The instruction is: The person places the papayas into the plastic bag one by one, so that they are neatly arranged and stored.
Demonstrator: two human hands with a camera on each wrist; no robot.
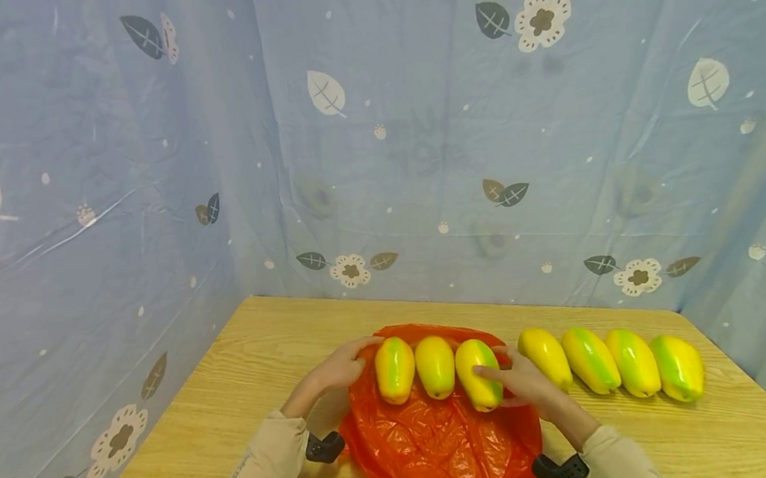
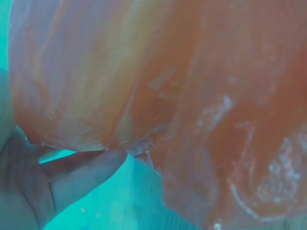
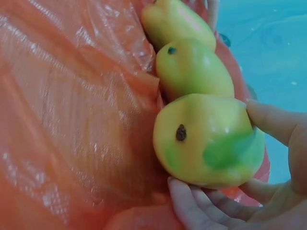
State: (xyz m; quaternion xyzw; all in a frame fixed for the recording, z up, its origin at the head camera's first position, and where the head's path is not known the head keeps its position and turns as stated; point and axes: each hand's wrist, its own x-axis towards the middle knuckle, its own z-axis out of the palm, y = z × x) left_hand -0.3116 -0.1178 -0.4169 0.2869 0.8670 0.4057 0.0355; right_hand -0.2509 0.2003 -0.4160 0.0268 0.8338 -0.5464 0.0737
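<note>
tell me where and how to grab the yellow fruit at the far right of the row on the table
The end fruit is probably best gripped round its middle, from above and its right: that side is free, while the neighbouring fruit crowds its left, and its body is narrower across than along.

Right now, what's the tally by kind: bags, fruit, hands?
Bag: 1
Fruit: 7 (3 at the bag, 4 to its right)
Hands: 2
Total: 10
</note>
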